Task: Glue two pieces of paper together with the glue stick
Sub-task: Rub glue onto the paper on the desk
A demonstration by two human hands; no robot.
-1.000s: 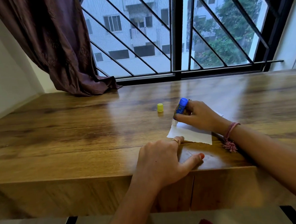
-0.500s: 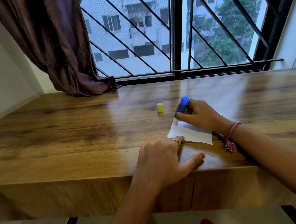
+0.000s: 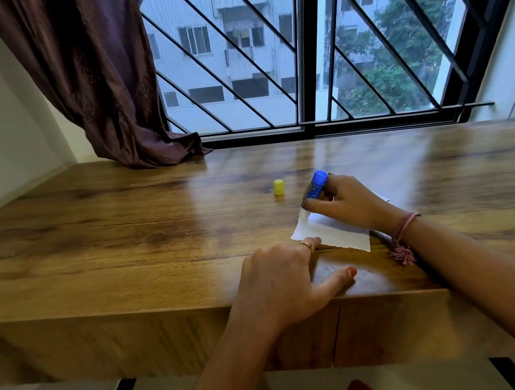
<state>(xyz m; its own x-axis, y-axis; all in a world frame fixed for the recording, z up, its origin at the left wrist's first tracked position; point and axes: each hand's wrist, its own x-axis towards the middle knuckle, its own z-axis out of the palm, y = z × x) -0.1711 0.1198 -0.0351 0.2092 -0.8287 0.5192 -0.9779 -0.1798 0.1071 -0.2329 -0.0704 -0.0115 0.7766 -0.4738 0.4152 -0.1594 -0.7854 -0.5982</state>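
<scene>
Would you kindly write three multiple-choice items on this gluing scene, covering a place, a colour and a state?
1. Where does the yellow cap stand?
A. on the paper
B. on the wooden top, left of the glue stick
C. in the left hand

2. What colour is the glue stick?
A. blue
B. red
C. green

3. What is the left hand doing?
A. lifting the cap
B. gripping the curtain
C. pressing the paper's near edge

Answers: B, the cap stands alone on bare wood; A, its tube is blue; C, fingertips rest on the paper.
</scene>
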